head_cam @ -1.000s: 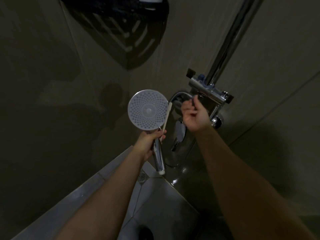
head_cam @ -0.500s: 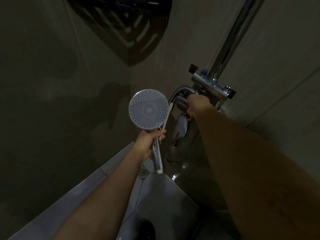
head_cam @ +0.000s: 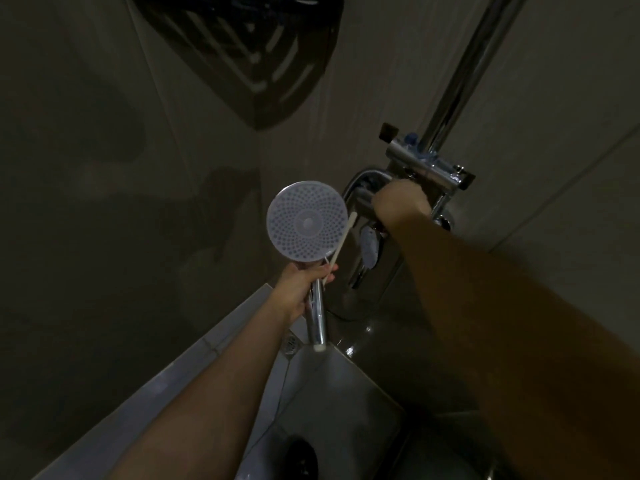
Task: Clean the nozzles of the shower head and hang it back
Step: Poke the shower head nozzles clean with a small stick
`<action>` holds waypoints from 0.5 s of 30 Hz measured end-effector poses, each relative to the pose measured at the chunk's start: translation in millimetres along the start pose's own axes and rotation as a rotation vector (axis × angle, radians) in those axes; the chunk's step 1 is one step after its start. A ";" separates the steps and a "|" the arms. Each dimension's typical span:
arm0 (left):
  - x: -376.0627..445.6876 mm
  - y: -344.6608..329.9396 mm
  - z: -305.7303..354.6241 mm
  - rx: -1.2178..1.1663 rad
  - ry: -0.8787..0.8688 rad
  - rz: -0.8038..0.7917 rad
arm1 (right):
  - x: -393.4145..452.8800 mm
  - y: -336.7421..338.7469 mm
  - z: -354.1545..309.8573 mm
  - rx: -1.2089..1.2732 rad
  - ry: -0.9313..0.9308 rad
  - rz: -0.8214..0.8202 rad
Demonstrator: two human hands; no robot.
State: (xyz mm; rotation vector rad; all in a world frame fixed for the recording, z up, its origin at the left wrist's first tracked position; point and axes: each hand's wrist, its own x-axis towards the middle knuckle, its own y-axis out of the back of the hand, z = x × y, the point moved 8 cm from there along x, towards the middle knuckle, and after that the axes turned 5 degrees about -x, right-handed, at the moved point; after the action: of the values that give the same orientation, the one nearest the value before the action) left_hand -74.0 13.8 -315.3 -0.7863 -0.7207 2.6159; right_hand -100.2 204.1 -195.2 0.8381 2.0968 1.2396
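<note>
Upright, shower head (head_cam: 307, 225) handle within left hand (head_cam: 300, 289) fingers; right hand (head_cam: 398, 206) fingers hidden.

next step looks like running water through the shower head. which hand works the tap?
Right, probably. The right hand is already at the tap under the rail. The left hand holds the shower head and a thin white stick, so it isn't free.

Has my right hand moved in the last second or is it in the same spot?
Yes. The right hand has gone forward to the chrome mixer valve and now sits against it.
</note>
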 end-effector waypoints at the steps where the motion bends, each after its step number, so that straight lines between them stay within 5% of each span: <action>1: -0.8 1.7 0.2 -0.005 -0.007 0.005 | -1.1 -3.5 2.5 0.060 0.039 -0.063; 5: 0.2 10.7 -0.6 -0.028 -0.028 0.050 | -16.6 -34.2 41.0 0.391 0.100 -0.097; 15: 8.4 32.1 -16.2 0.019 -0.051 0.128 | -33.4 -96.3 77.0 0.412 0.061 -0.233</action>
State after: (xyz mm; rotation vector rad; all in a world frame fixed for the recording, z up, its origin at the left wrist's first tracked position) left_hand -76.1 -3.0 -348.1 -0.7870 -0.6794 2.7621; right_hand -44.9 185.0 -308.7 0.7019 2.4624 0.7314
